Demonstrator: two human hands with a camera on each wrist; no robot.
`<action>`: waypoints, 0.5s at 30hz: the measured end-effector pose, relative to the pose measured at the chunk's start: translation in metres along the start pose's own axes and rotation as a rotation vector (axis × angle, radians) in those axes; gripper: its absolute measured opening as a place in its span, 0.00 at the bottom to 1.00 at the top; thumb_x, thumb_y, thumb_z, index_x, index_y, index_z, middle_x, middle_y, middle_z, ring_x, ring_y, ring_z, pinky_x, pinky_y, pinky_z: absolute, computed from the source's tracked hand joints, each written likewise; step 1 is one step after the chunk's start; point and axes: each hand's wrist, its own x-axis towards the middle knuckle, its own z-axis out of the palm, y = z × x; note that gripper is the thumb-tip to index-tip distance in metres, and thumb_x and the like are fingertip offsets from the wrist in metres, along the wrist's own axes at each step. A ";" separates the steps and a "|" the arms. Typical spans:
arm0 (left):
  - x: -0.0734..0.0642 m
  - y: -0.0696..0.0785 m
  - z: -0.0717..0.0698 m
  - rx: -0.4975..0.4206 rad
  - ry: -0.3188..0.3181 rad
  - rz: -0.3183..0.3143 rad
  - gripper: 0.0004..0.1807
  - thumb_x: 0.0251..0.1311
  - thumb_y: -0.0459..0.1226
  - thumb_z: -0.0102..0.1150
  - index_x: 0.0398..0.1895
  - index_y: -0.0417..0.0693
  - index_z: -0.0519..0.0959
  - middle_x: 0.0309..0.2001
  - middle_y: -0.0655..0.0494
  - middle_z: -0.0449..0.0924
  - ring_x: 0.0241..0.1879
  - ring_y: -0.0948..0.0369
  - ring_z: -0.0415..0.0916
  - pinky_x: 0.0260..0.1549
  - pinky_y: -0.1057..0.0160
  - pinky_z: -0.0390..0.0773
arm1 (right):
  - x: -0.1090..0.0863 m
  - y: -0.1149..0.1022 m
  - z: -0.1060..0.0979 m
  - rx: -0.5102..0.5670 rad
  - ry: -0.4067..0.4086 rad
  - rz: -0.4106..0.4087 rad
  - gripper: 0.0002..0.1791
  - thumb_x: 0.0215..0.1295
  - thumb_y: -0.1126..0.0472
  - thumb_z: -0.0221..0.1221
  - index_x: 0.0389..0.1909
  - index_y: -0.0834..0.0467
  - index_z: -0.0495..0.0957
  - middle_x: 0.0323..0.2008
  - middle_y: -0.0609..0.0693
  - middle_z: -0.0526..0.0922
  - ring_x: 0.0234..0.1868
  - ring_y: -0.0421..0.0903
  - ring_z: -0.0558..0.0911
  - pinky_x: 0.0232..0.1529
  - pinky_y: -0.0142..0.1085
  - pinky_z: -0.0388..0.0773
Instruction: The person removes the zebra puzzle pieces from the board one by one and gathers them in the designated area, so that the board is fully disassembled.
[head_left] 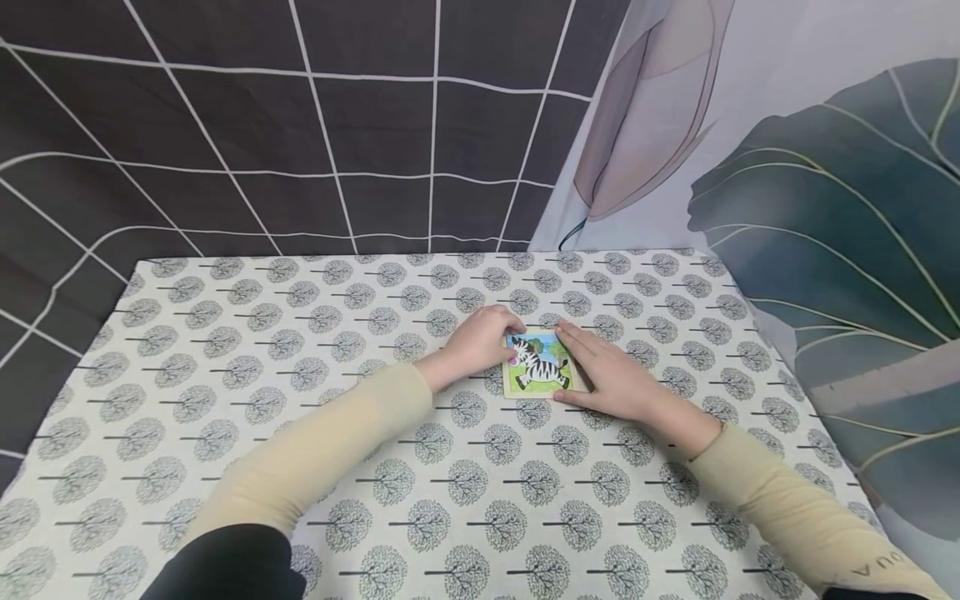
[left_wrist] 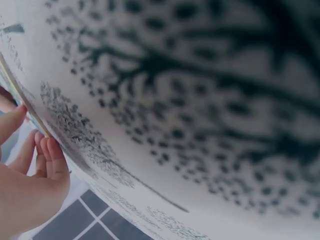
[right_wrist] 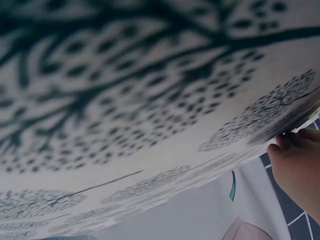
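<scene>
A small square zebra picture puzzle [head_left: 542, 372] with a pale wooden rim lies on the patterned cloth. My left hand [head_left: 480, 340] is at its far left corner, with curled fingers along the edge and the thumb over the picture near the zebra's head. In the left wrist view, the fingertips meet the board's thin edge [left_wrist: 30, 107], the thumb opposite them. My right hand [head_left: 615, 375] spans the right side with fairly straight fingers at the far right corner and the thumb at the near edge. The right wrist view shows only part of a hand [right_wrist: 297, 162] beside the cloth.
A white cloth [head_left: 480, 475] printed with grey trees covers the table. Behind it hangs a dark curtain [head_left: 375, 125] with white grid lines. A pale curtain with large leaves [head_left: 847, 200] hangs along the right side.
</scene>
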 end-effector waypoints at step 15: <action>0.004 -0.002 -0.001 0.001 -0.024 -0.014 0.23 0.58 0.32 0.76 0.58 0.44 0.84 0.58 0.48 0.85 0.59 0.53 0.81 0.69 0.53 0.77 | 0.000 0.005 0.000 -0.029 -0.023 0.022 0.61 0.70 0.30 0.60 0.84 0.66 0.44 0.86 0.62 0.48 0.85 0.64 0.55 0.86 0.57 0.50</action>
